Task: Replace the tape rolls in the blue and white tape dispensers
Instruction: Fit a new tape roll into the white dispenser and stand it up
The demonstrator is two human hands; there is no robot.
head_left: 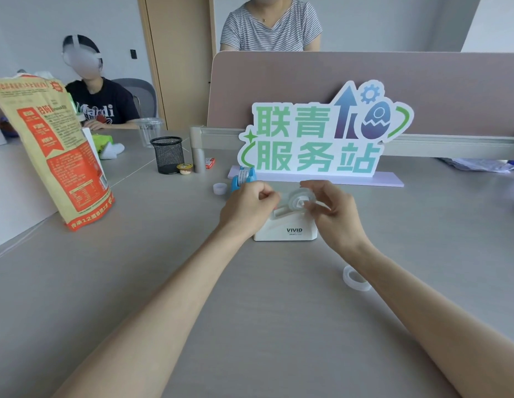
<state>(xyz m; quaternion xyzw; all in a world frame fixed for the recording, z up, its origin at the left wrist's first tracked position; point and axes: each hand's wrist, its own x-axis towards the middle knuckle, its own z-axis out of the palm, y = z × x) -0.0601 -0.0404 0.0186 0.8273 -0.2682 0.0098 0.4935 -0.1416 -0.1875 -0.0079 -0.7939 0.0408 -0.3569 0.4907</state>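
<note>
The white tape dispenser [284, 231] marked VIVID stands on the grey table in front of me. A clear tape roll on its hub [298, 199] is just above the dispenser's top. My right hand [333, 214] pinches that roll at its right side. My left hand [247, 206] is closed at the roll's left, apparently pinching the tape's end. Behind my left hand stands the blue tape dispenser [244, 177] with a roll in it. Another clear tape roll [353, 278] lies flat on the table beside my right forearm.
A white cap [220, 188] lies left of the blue dispenser. A big sign [318, 139] on a lilac base stands behind. A black mesh pen cup [167, 155], a small tub and a grey tube stand at the back left. An orange bag [53, 150] stands left. Two people sit beyond.
</note>
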